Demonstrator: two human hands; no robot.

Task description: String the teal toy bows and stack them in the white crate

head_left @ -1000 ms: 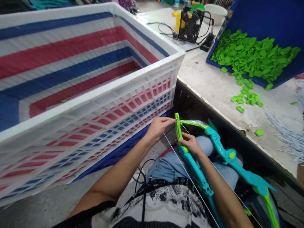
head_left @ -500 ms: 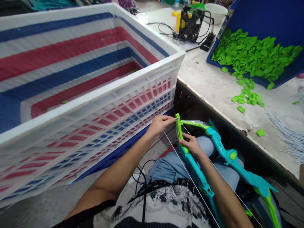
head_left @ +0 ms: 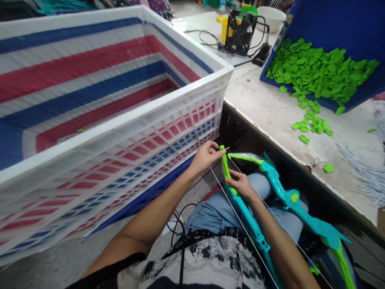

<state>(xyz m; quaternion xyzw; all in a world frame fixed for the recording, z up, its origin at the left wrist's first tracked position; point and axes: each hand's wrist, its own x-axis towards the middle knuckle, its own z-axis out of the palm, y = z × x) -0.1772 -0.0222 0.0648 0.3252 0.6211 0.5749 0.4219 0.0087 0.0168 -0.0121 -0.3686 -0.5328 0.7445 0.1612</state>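
Note:
A teal toy bow (head_left: 247, 214) with a green limb lies across my lap, its green tip pointing away from me. My right hand (head_left: 242, 185) is closed around the green limb just below the tip. At the tip, my left hand (head_left: 207, 156) pinches the white bowstring (head_left: 229, 200), and a short white end sticks out on the tip's right side. From my left fingers the string runs down along the bow toward me. A second teal and green toy bow (head_left: 300, 206), also strung, rests on my legs to the right.
A large white crate (head_left: 186, 108) with a striped liner stands at left. On the worktable (head_left: 255, 92) at right are a tipped blue bin (head_left: 337, 24) of green plastic pieces (head_left: 321, 70), loose white strings (head_left: 361, 172) and a black fan (head_left: 239, 33). A dark cord hangs over my shirt.
My left fingers have moved up against the green limb's tip and curled more. A short string end now shows on the tip's right side. My right hand keeps its hold.

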